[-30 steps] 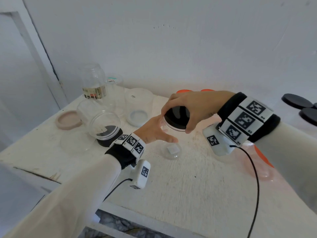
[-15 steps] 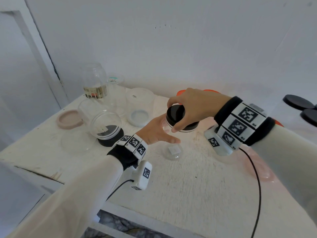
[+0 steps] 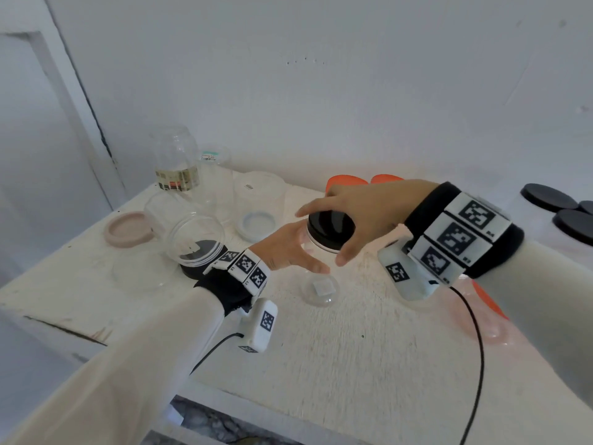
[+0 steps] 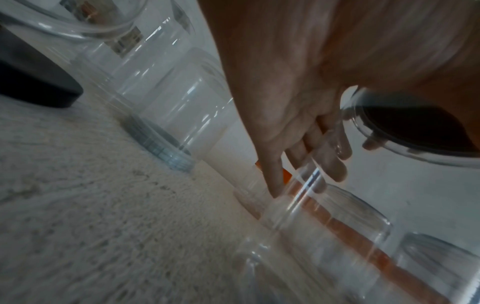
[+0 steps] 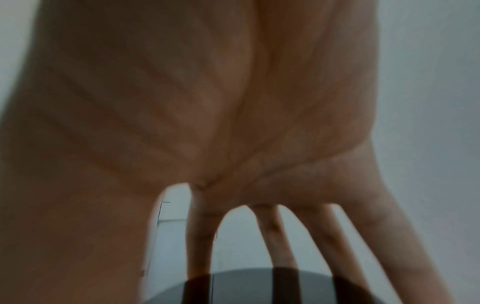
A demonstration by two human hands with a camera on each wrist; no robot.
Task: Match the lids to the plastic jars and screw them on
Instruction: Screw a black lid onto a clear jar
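A clear plastic jar (image 3: 303,244) stands upright in the middle of the white table (image 3: 369,364) with a black lid (image 3: 333,224) on its mouth. My left hand (image 3: 305,252) grips the jar's body from the left; in the left wrist view its fingers (image 4: 324,156) curl behind the clear wall. My right hand (image 3: 322,236) arches over the lid with thumb and fingers spread. In the right wrist view its fingers (image 5: 283,246) reach straight across the black lid (image 5: 259,288) and do not pinch the rim.
A small clear lid (image 3: 321,289) lies just in front of the jar. To the left are a tipped clear jar (image 3: 192,236) over a black lid (image 3: 199,268), a pink lid (image 3: 128,231), several upright clear jars (image 3: 178,165) and a pale blue lid (image 3: 256,224). Orange lids (image 3: 346,181) lie behind, black lids (image 3: 548,197) at far right.
My right hand twisted the black lid on the jar, then loosened; its fingers now spread off the rim. The left hand kept its hold on the jar.
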